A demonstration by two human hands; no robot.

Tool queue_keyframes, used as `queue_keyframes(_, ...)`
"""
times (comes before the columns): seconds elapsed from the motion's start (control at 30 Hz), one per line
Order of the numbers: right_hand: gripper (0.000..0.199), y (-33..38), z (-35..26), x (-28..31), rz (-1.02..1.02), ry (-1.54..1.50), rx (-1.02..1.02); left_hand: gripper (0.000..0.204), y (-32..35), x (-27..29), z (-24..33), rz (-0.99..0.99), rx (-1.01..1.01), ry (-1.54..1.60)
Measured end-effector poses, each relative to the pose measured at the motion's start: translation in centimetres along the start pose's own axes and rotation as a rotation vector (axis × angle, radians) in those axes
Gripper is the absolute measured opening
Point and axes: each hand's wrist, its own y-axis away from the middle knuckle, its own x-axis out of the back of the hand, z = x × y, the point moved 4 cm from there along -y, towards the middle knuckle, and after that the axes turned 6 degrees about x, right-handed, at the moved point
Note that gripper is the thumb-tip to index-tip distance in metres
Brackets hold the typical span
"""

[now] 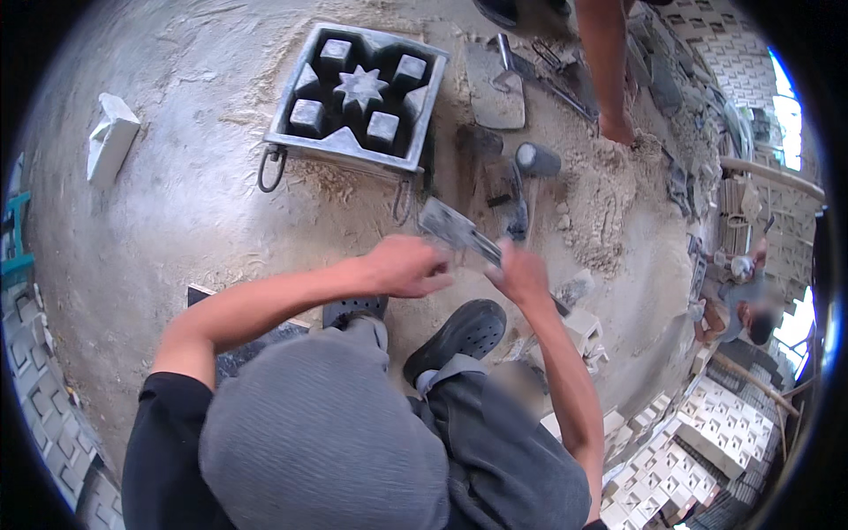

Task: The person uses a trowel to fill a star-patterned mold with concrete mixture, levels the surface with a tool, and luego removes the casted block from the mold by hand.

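Note:
My right hand [519, 276] is closed around a flat, rectangular grey trowel [449, 224], its blade pointing up and left. Close to the trowel's left side is my left hand [408, 267], its fingers curled; motion blur and the angle hide whether anything is in them. Beyond my hands, a square metal mould [340, 150] rests on the floor. Inside it stand square posts near the corners and a star-shaped piece in the middle. A wire loop handle [272, 168] hangs from its near left corner. A dark-headed mallet [537, 161] lies right of the mould.
Another person's hand [616, 128] reaches into a sandy powder heap [601, 212]. A flat metal plate [495, 88] and hammer-like tool lie beside it. A white broken block [112, 140] lies far left. Patterned blocks [724, 420] are stacked lower right; a person [738, 296] sits farther right.

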Motion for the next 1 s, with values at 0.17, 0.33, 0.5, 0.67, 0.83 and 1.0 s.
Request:
queue_keyframes(0.17,0.042,4.5,0.0,6.3,-0.044,0.105,-0.062,0.038,-0.7,3.1,5.4,0.566,-0.538,-0.131)
queue_keyframes(0.33,0.041,2.9,-5.4,16.5,0.09,0.318,0.273,0.044,-2.5,4.8,6.9,0.165,-0.336,-0.117)
queue_keyframes(0.5,0.034,-5.1,-10.9,22.2,0.246,0.471,0.639,0.042,0.4,12.0,4.5,0.381,-0.066,0.034)
queue_keyframes(0.67,0.038,-14.3,-19.6,26.3,0.688,0.506,1.002,0.028,7.8,19.4,-3.5,0.767,0.247,0.267)
queue_keyframes(0.83,0.049,-15.5,-19.4,23.7,0.606,0.107,0.858,0.045,14.0,24.3,-15.5,1.142,0.594,0.272)
queue_keyframes(1.0,0.043,-12.5,-11.0,14.3,0.261,0.085,0.83,0.057,15.3,27.1,-25.5,1.157,0.904,0.043)
